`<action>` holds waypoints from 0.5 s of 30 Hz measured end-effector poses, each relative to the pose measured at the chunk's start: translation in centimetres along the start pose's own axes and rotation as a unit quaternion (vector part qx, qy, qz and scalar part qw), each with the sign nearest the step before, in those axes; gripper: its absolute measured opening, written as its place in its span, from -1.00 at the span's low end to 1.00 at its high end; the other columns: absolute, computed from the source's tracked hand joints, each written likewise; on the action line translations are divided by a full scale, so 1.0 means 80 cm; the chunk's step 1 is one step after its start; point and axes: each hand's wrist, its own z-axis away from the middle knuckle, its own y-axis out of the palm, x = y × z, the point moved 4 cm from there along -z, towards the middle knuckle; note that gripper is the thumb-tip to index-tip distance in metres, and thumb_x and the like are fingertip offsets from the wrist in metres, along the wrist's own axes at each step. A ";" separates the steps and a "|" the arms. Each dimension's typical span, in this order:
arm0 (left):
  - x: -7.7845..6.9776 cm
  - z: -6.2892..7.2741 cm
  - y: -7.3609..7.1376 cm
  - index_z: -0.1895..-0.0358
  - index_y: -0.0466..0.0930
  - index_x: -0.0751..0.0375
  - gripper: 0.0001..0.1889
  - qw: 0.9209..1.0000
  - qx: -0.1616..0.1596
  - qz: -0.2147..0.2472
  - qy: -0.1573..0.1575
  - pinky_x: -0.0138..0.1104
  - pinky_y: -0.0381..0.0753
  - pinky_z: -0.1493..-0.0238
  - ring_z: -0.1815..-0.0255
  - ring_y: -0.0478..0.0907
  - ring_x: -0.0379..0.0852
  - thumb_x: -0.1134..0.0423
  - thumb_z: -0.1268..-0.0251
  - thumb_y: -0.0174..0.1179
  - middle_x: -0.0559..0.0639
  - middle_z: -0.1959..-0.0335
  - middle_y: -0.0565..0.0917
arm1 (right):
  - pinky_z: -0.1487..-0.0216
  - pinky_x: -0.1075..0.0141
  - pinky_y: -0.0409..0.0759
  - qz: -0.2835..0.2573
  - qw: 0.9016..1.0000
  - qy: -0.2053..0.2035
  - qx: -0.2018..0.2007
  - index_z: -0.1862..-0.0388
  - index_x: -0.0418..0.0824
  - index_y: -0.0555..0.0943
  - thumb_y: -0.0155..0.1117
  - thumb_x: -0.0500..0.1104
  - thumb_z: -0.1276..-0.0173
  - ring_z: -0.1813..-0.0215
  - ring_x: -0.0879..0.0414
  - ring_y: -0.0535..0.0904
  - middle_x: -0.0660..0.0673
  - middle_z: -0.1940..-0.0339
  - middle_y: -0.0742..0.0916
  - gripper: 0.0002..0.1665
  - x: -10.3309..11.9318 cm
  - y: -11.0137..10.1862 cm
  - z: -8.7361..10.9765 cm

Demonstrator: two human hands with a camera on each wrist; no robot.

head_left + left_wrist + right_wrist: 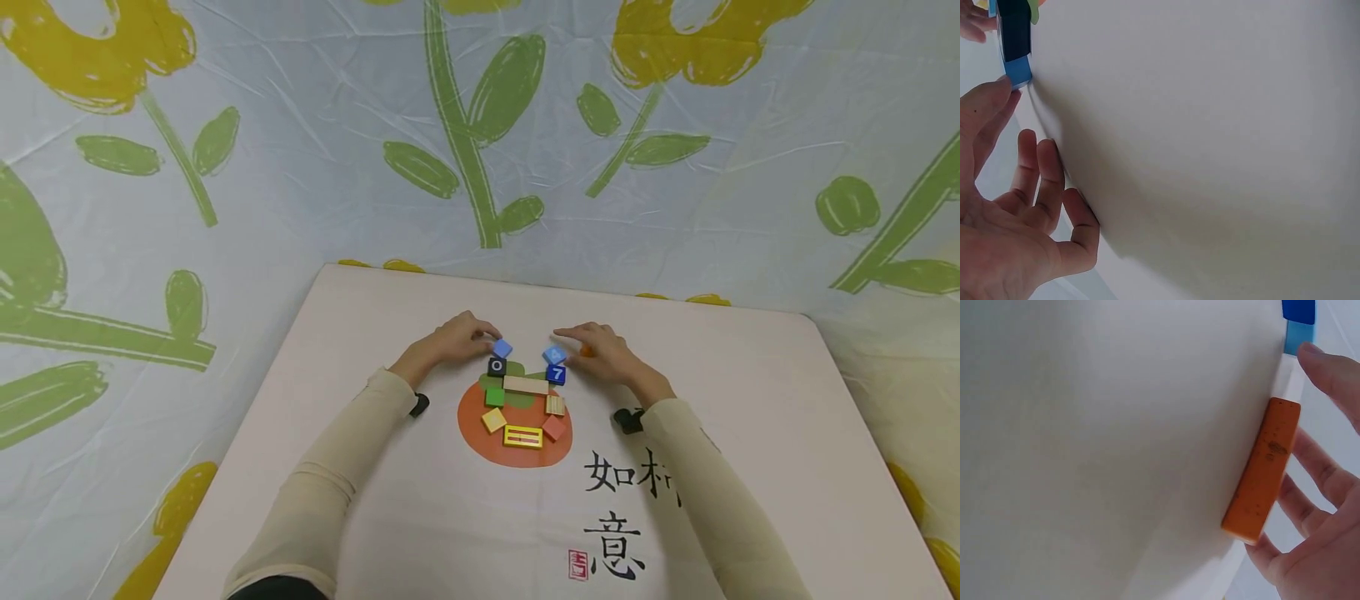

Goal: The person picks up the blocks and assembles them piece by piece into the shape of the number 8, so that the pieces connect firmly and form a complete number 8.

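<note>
My left hand (pixel 457 337) pinches a light blue block (pixel 502 348) at its corner. In the left wrist view, thumb and forefinger meet the end of this blue block (pixel 1018 72); the other fingers are loosely bent. My right hand (pixel 607 354) has its forefinger stretched out behind a second light blue block (pixel 555 355). In the right wrist view its thumb touches that block's edge (pixel 1299 337). An orange block (pixel 1263 472) sits beneath this hand, with fingertips partly hidden behind it; whether they grip it is unclear.
Below the blue pair lie a black 0 block (pixel 497 367), a blue 7 block (pixel 556 374), a wooden plank (pixel 526 385), a yellow rectangular block (pixel 522 437) and several small blocks, over a printed orange fruit (pixel 472 425). Black characters (pixel 615 546) mark the table cloth (pixel 420 533).
</note>
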 end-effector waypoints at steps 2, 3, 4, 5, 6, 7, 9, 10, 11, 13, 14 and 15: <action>0.000 0.000 0.000 -0.12 0.70 0.18 -0.72 1.000 0.000 0.003 0.001 -0.37 0.15 0.45 0.56 0.14 -0.24 0.31 -0.41 0.22 -0.19 0.69 0.24 | -0.16 -0.34 0.26 -0.003 1.000 0.001 -0.010 -0.40 -0.14 0.49 0.33 -0.17 -0.41 -0.25 -0.33 0.37 -0.37 -0.28 0.52 -0.41 0.000 -0.004 0.003; -0.001 -0.001 0.000 -0.12 0.70 0.18 -0.72 1.000 0.000 0.005 0.001 -0.37 0.16 0.45 0.57 0.15 -0.24 0.31 -0.41 0.22 -0.19 0.69 0.24 | -0.16 -0.35 0.27 -0.002 1.000 0.003 -0.017 -0.39 -0.15 0.50 0.34 -0.18 -0.40 -0.25 -0.34 0.38 -0.37 -0.28 0.53 -0.42 -0.001 -0.006 0.005; -0.001 -0.001 -0.001 -0.12 0.70 0.18 -0.73 1.000 0.001 0.006 0.001 -0.37 0.16 0.45 0.56 0.15 -0.24 0.31 -0.41 0.22 -0.19 0.69 0.25 | -0.17 -0.34 0.28 -0.006 1.000 0.007 -0.025 -0.37 -0.16 0.52 0.34 -0.18 -0.40 -0.25 -0.33 0.40 -0.36 -0.27 0.55 -0.44 -0.001 -0.009 0.007; -0.002 -0.001 -0.001 -0.12 0.70 0.18 -0.72 1.000 0.002 0.009 0.000 -0.37 0.16 0.45 0.57 0.15 -0.23 0.31 -0.41 0.22 -0.18 0.68 0.26 | -0.18 -0.32 0.29 -0.011 0.999 0.015 -0.033 -0.36 -0.17 0.53 0.34 -0.19 -0.41 -0.25 -0.32 0.41 -0.35 -0.26 0.56 -0.46 -0.001 -0.012 0.009; -0.002 -0.001 -0.002 -0.12 0.70 0.19 -0.72 1.000 0.003 0.012 0.000 -0.37 0.17 0.44 0.56 0.16 -0.23 0.31 -0.41 0.22 -0.17 0.67 0.29 | -0.19 -0.32 0.29 -0.017 0.999 0.023 -0.041 -0.35 -0.19 0.54 0.33 -0.19 -0.41 -0.26 -0.31 0.41 -0.35 -0.25 0.57 -0.47 -0.002 -0.015 0.012; -0.002 -0.001 -0.002 -0.12 0.70 0.19 -0.72 1.000 0.004 0.013 0.000 -0.37 0.18 0.43 0.55 0.17 -0.22 0.31 -0.40 0.22 -0.16 0.66 0.33 | -0.21 -0.31 0.29 -0.024 0.998 0.031 -0.050 -0.33 -0.20 0.55 0.33 -0.20 -0.42 -0.27 -0.31 0.41 -0.34 -0.25 0.57 -0.49 -0.002 -0.018 0.015; -0.002 0.000 -0.002 -0.13 0.70 0.19 -0.71 1.000 0.005 0.014 0.000 -0.37 0.22 0.40 0.52 0.21 -0.22 0.31 -0.40 0.22 -0.15 0.60 0.44 | -0.23 -0.30 0.28 -0.037 0.996 0.049 -0.066 -0.31 -0.22 0.57 0.31 -0.19 -0.44 -0.29 -0.30 0.40 -0.33 -0.25 0.58 -0.52 -0.004 -0.023 0.022; -0.001 0.000 -0.001 -0.13 0.69 0.20 -0.71 1.000 0.006 0.014 0.000 -0.37 0.24 0.38 0.50 0.22 -0.22 0.31 -0.40 0.21 -0.14 0.56 0.50 | -0.25 -0.29 0.28 -0.044 0.995 0.059 -0.073 -0.30 -0.22 0.57 0.30 -0.19 -0.45 -0.30 -0.30 0.39 -0.32 -0.26 0.58 -0.53 -0.005 -0.025 0.025; -0.001 0.000 -0.001 -0.13 0.69 0.20 -0.71 1.000 0.007 0.013 -0.001 -0.37 0.25 0.37 0.49 0.23 -0.21 0.31 -0.40 0.21 -0.12 0.52 0.55 | -0.26 -0.29 0.26 -0.050 0.993 0.068 -0.080 -0.29 -0.23 0.58 0.29 -0.19 -0.46 -0.32 -0.30 0.38 -0.32 -0.26 0.57 -0.55 -0.006 -0.027 0.029; -0.001 0.001 -0.001 -0.13 0.69 0.19 -0.71 1.000 0.007 0.012 -0.002 -0.36 0.29 0.33 0.45 0.27 -0.20 0.31 -0.40 0.21 -0.09 0.41 0.65 | -0.29 -0.29 0.23 -0.058 0.991 0.083 -0.093 -0.27 -0.23 0.60 0.26 -0.19 -0.48 -0.34 -0.30 0.36 -0.32 -0.27 0.56 -0.58 -0.009 -0.031 0.036; -0.001 0.001 -0.001 -0.13 0.69 0.19 -0.71 1.000 0.007 0.013 -0.003 -0.35 0.31 0.32 0.44 0.28 -0.19 0.31 -0.40 0.21 -0.07 0.36 0.68 | -0.30 -0.28 0.23 -0.059 0.989 0.091 -0.098 -0.26 -0.23 0.60 0.26 -0.18 -0.48 -0.33 -0.29 0.36 -0.31 -0.26 0.56 -0.59 -0.011 -0.032 0.040; -0.001 0.001 -0.001 -0.13 0.70 0.18 -0.71 1.000 0.006 0.013 -0.005 -0.36 0.33 0.29 0.42 0.31 -0.19 0.31 -0.40 0.22 -0.06 0.31 0.70 | -0.30 -0.28 0.23 -0.062 0.988 0.097 -0.104 -0.25 -0.24 0.61 0.25 -0.18 -0.49 -0.33 -0.29 0.36 -0.31 -0.26 0.56 -0.60 -0.012 -0.033 0.043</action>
